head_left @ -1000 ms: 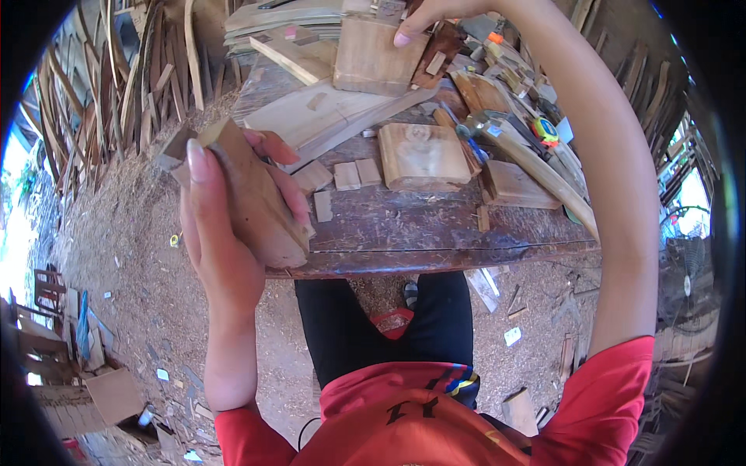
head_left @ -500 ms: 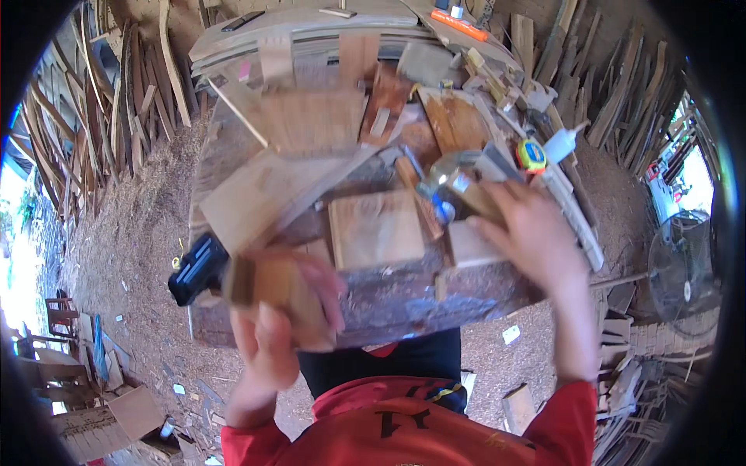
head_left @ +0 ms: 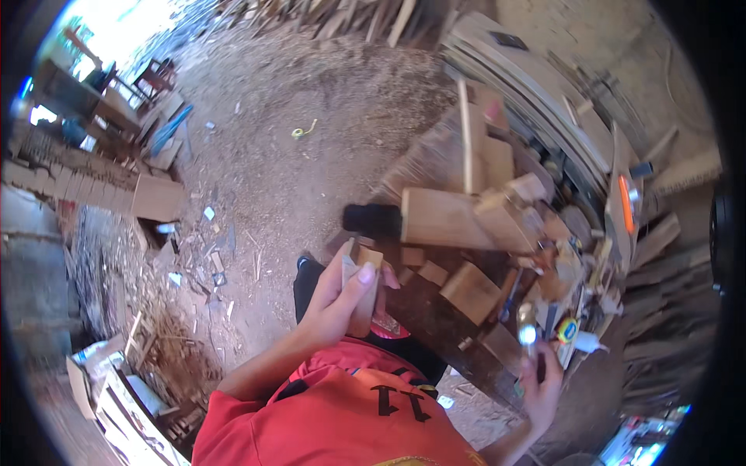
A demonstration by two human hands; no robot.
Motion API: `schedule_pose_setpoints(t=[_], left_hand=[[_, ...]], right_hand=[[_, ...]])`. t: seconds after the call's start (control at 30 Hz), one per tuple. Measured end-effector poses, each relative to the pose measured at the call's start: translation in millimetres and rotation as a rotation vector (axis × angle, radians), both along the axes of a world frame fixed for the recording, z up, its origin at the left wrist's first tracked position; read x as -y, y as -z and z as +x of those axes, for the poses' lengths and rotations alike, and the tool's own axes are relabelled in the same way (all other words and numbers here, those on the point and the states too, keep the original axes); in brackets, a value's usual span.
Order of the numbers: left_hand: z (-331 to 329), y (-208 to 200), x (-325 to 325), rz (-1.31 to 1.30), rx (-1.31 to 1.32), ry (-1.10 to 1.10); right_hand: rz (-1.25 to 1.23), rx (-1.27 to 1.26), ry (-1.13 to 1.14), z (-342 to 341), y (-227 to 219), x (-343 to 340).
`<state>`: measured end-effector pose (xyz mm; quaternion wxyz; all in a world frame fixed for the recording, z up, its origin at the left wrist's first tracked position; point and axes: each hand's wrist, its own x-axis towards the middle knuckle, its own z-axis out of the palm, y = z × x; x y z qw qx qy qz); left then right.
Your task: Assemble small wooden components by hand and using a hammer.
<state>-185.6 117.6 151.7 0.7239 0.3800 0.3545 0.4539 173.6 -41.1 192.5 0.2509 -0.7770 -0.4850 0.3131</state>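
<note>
My left hand (head_left: 339, 301) is closed around a small wooden block (head_left: 363, 312), in front of my red shirt at the bench's near left corner. The thumb presses on the block's pale upper end. Over the right part of the workbench (head_left: 435, 299), my right hand (head_left: 542, 382) has its fingers bent around the lower end of a shiny, rounded object (head_left: 528, 325); glare hides its kind. A yellow and blue tape measure (head_left: 568, 331) lies just beyond that hand, with a white squeeze bottle (head_left: 590, 342) beside it. A square wooden board (head_left: 471, 293) rests between my hands.
Wider planks (head_left: 439, 217) and offcuts crowd the bench's far side. A black object (head_left: 371, 221) sits at its left edge. An orange tool (head_left: 626, 203) lies at the far right. Wood shavings cover the floor (head_left: 264, 155); a cardboard box (head_left: 158, 197) stands at left.
My view has turned left, so the bench now sits at the right. The left hand keeps the wooden block, now upright near my body. My right hand's fingers have curled around the shiny object.
</note>
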Motion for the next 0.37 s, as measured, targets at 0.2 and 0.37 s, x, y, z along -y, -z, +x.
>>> schedule_pose_setpoints(t=[0.2,0.37], left_hand=[[-165.0,13.6,-30.8,-0.057,-0.086,-0.226],[-289.1,17.3,-53.2,-0.263,-0.146,-0.348]], right_hand=[[0.077,-0.333,-0.095,-208.0,10.5,-87.0],[-0.156,-0.335,-0.368,-340.6,-9.5,-175.8]])
